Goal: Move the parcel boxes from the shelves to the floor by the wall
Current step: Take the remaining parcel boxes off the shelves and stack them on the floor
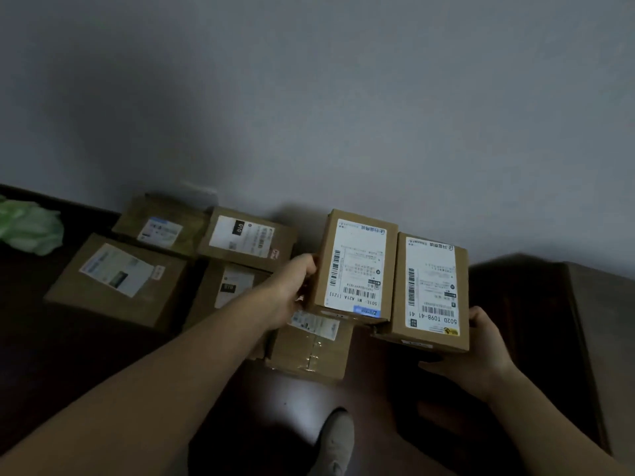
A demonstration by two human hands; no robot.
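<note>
- Grey wall [343, 97] meets a dark, glossy floor [292, 400], and a cluster of boxes [117, 283] lies at the foot of the wall.
- Two more parcels hang in the air just short of the wall, side by side and touching: the left box [357, 269] and the right box [431, 290].
- The left hand [292, 286] curls its fingers round the outer side of the left box. The right hand [481, 348] cups the near outer corner of the right box, thumb up its side.
- Both look like stiff, taped cardboard, and probably light, since one hand carries each. The smooth labels could slip, so bare edges and the underside are the safer holds.
- Hidden: both undersides and the fingertips beneath them — contents and weight are guesswork.
- No shelves are in view. One floor box is partly covered by the left box.
- Along the wall, a green bag [31, 228] is cut off by the frame edge, and a dark cabinet [549, 321] is too dim to read.
</note>
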